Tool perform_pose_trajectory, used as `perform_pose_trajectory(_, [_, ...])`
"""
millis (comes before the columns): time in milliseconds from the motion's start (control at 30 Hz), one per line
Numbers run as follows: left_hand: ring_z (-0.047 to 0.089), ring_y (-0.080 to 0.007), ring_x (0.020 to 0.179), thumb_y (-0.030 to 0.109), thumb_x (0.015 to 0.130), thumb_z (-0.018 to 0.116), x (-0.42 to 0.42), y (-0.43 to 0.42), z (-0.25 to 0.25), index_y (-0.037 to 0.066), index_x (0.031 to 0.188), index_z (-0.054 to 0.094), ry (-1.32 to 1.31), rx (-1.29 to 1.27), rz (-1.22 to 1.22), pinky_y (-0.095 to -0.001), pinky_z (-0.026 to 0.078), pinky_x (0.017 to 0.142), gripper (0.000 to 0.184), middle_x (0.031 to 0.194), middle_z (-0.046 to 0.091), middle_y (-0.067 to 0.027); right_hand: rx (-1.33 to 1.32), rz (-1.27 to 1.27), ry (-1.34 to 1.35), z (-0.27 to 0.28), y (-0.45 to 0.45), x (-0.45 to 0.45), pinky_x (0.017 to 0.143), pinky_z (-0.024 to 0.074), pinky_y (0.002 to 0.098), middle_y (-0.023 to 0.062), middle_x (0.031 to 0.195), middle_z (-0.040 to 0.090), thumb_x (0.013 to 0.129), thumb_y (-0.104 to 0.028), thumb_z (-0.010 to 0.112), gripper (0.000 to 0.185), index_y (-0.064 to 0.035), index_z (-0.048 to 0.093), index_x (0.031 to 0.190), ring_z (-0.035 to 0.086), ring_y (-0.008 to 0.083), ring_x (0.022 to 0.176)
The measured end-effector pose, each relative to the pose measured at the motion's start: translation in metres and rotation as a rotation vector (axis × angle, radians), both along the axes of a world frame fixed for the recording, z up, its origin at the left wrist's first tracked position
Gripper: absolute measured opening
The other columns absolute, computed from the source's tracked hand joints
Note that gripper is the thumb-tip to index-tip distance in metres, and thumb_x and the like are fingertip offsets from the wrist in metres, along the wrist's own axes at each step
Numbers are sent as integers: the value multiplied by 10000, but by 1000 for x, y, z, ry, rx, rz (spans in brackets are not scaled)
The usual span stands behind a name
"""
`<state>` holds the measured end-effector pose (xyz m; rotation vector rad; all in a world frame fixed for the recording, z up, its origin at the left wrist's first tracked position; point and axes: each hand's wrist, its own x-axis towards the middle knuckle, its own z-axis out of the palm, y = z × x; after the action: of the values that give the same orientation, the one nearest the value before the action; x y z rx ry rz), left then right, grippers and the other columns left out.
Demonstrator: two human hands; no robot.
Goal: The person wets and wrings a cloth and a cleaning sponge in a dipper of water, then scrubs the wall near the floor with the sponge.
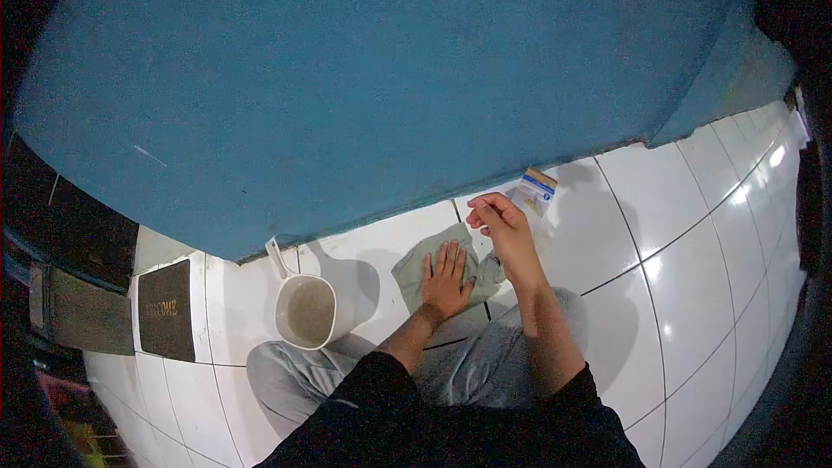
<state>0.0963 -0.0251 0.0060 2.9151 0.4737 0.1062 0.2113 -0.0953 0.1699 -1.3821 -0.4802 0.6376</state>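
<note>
My left hand (445,282) lies flat on a grey-green cloth (412,265) spread on the white tiled floor, its fingers apart. My right hand (504,230) is raised just right of the cloth, with its fingers curled and thumb close to them; whatever it holds, if anything, is too small to make out. Just beyond it, near the wall, lies a small clear packet (536,191) with a blue and white band. To the left of the cloth stands a white dipper (307,312) with cloudy liquid inside, its handle pointing toward the wall.
A blue wall (390,87) rises in front of the white tiled floor (624,295). At the left is a dark doormat (166,310) with lettering. My crossed legs in grey trousers (299,381) are close behind the dipper and cloth.
</note>
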Motion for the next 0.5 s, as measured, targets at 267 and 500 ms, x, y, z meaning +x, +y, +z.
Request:
perform_pose_trajectory(267, [167, -260, 1266, 412, 779, 469, -22, -14, -15, 35, 1273, 285, -80, 43, -7, -498, 119, 998, 648, 1367, 193, -119, 9, 2, -3, 1, 1, -1, 664, 366, 228, -11, 749, 559, 853, -210, 460, 165, -81, 559, 881, 504, 72, 725])
perform_pose_trajectory(500, [157, -243, 1269, 378, 803, 407, -21, -13, -5, 55, 1268, 307, -67, -34, -20, -482, 96, 1005, 575, 1361, 211, -105, 50, 24, 10, 0, 5, -1, 664, 367, 220, -13, 739, 557, 857, -209, 457, 168, -78, 559, 881, 503, 69, 718])
